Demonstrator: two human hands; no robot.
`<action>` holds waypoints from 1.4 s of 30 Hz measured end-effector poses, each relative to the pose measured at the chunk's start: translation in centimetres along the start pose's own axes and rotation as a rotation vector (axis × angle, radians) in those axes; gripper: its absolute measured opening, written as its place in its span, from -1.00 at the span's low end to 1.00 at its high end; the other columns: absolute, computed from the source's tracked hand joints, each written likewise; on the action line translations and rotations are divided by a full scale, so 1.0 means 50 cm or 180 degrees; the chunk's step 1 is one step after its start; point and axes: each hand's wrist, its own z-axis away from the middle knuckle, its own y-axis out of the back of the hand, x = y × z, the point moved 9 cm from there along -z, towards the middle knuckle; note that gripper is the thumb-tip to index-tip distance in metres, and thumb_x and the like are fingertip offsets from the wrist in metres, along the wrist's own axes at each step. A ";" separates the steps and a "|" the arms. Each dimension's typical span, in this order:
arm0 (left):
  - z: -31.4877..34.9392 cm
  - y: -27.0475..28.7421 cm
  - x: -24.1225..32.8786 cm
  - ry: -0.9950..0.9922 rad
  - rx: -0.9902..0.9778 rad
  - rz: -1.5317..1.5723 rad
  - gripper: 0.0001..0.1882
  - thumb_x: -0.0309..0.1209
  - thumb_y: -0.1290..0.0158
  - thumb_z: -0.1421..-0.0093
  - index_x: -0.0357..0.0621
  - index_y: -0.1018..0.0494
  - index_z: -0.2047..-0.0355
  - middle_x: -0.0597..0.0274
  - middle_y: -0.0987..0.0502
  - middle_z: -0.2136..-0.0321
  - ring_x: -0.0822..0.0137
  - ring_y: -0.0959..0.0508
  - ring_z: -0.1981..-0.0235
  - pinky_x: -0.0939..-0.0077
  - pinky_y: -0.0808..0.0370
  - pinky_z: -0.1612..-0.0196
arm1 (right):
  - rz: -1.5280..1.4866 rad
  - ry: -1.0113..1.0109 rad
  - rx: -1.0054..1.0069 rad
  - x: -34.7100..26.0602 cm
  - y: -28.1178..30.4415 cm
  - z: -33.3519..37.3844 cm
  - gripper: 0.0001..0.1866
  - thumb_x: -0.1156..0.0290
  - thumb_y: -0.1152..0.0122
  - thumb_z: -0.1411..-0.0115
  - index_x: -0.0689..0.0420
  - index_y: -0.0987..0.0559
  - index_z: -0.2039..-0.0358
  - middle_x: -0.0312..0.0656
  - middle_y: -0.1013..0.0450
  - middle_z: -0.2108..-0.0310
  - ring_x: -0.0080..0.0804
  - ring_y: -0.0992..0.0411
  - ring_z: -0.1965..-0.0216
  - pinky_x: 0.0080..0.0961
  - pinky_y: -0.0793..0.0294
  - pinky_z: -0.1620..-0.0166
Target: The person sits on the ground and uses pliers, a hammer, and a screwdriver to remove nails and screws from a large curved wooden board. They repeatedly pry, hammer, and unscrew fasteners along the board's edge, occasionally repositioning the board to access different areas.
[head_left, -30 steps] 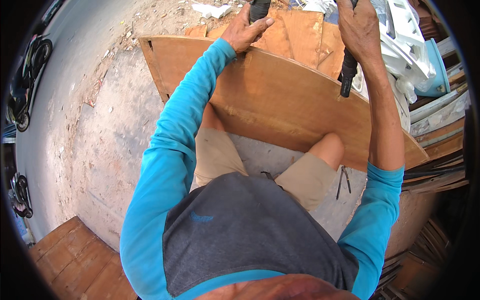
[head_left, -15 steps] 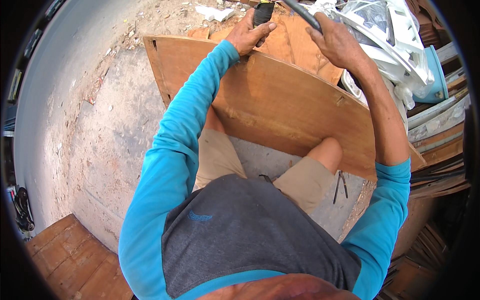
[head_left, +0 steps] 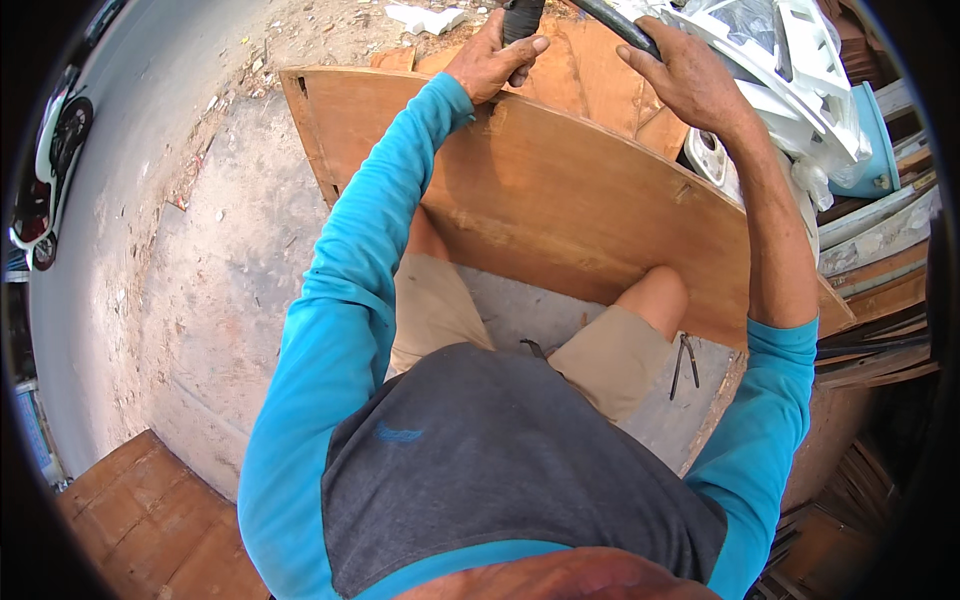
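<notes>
My left hand [head_left: 490,68] is wrapped round a black-wrapped handle [head_left: 522,18], just above the top edge of a brown wooden panel [head_left: 580,200]. The handle's upper part runs out of the picture, so I cannot tell what tool it belongs to. In my right hand [head_left: 690,80], over the far side of the panel, is a dark rod-like handle [head_left: 615,22]. It slants up and left toward the left hand's tool, and its far end is cut off. The panel stands on its edge, tilted, against my knees.
A pincer-like tool [head_left: 684,365] with dark handles lies on the ground by my right knee. White plastic parts [head_left: 790,90] and a blue bin [head_left: 866,150] are at the far right, above stacked boards [head_left: 890,290]. Another wooden panel [head_left: 165,520] lies near left. A motorcycle [head_left: 58,165] is on the road.
The dark handle in my right hand has dropped slightly and come closer to the left hand's tool. A motorcycle has come into view on the road at the left.
</notes>
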 end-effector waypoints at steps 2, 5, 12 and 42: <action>-0.008 0.001 -0.003 -0.0010 -0.0055 0.0044 -0.56 -0.05 -0.15 -0.35 -0.11 -0.32 0.05 0.35 -0.38 0.53 0.50 -0.40 0.52 0.51 -0.38 0.42 | -0.0388 -0.0637 0.0011 0.026 -0.012 0.023 -0.54 0.06 -0.10 -0.41 0.29 -0.51 0.10 0.08 -0.51 0.48 0.00 -0.53 0.38 -0.09 -0.45 0.25; -0.009 -0.007 -0.015 0.0137 0.0034 0.0275 -0.55 -0.06 -0.17 -0.35 -0.12 -0.33 0.02 0.34 -0.40 0.51 0.49 -0.42 0.51 0.50 -0.40 0.42 | -0.1112 -0.1284 0.0333 0.075 -0.059 0.078 -0.55 0.07 -0.14 -0.37 0.31 -0.52 0.18 0.02 -0.49 0.50 -0.09 -0.51 0.42 -0.13 -0.44 0.25; -0.021 0.006 -0.011 0.0088 0.0193 0.0001 -0.58 -0.04 -0.17 -0.34 -0.09 -0.34 0.12 0.36 -0.41 0.52 0.52 -0.41 0.52 0.53 -0.38 0.42 | -0.1465 -0.1563 0.0616 0.120 -0.131 0.128 -0.55 0.10 -0.17 -0.32 0.34 -0.53 0.25 0.00 -0.48 0.52 -0.17 -0.50 0.46 -0.22 -0.46 0.29; -0.015 0.004 -0.008 -0.0164 0.0211 -0.0174 -0.60 -0.04 -0.10 -0.39 -0.11 -0.30 0.23 0.37 -0.34 0.59 0.49 -0.35 0.56 0.50 -0.34 0.45 | 0.0019 -0.0331 -0.0106 0.025 -0.016 0.006 -0.60 0.15 -0.13 -0.40 0.21 -0.46 -0.04 0.18 -0.57 0.37 0.23 -0.56 0.24 0.06 -0.48 0.17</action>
